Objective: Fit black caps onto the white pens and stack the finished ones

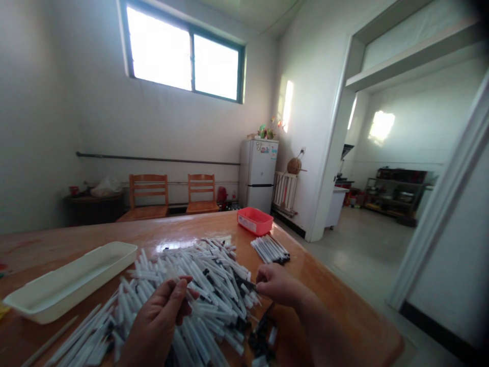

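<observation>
A large heap of white translucent pen-like tubes [206, 326], some with black ends, covers the middle of the wooden table. Over its near part is my left hand [164, 311], its thumb and fingers pinched on a pale translucent tube [191, 298]. My right hand [277, 284] is at the heap's right edge with its fingers curled together; what they hold, if anything, is too small to tell. Just beyond it lies a neat row of white tubes with black ends [270, 249]. Small black caps [262, 339] are piled below my right hand.
A long cream tray [57, 290] sits at the table's left, and a red basket [254, 221] stands near the far right edge of the wooden table [324, 290]. Two wooden chairs [148, 191] and a fridge [262, 176] are beyond; a doorway opens at right.
</observation>
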A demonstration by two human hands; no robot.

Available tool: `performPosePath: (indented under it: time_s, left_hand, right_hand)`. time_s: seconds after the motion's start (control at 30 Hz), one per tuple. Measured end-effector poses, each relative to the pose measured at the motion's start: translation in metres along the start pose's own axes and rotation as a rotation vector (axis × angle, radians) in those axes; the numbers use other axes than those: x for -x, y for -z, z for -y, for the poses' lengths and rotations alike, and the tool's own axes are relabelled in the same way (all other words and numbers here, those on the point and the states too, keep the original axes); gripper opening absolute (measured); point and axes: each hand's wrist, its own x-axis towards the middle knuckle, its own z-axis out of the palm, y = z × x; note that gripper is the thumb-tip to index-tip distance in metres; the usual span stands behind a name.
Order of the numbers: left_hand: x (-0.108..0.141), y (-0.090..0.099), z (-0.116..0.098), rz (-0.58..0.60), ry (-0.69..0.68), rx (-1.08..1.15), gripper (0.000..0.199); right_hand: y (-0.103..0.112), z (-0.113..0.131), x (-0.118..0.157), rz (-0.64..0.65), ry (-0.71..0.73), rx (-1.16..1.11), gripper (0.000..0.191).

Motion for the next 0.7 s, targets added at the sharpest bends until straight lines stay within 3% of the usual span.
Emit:
performPosePath:
  time_s: [0.33,0.7]
  left_hand:
    - [0.007,-0.002,-0.009,0.018,-0.012,-0.083,0.049]
    - [0.009,-0.002,-0.011,0.023,-0.024,-0.090,0.044]
  right_hand:
    - [-0.023,0.019,-0.012,-0.050,-0.095,0.219,0.019]
    - [-0.026,0.019,-0.013,-0.024,-0.135,0.234,0.017]
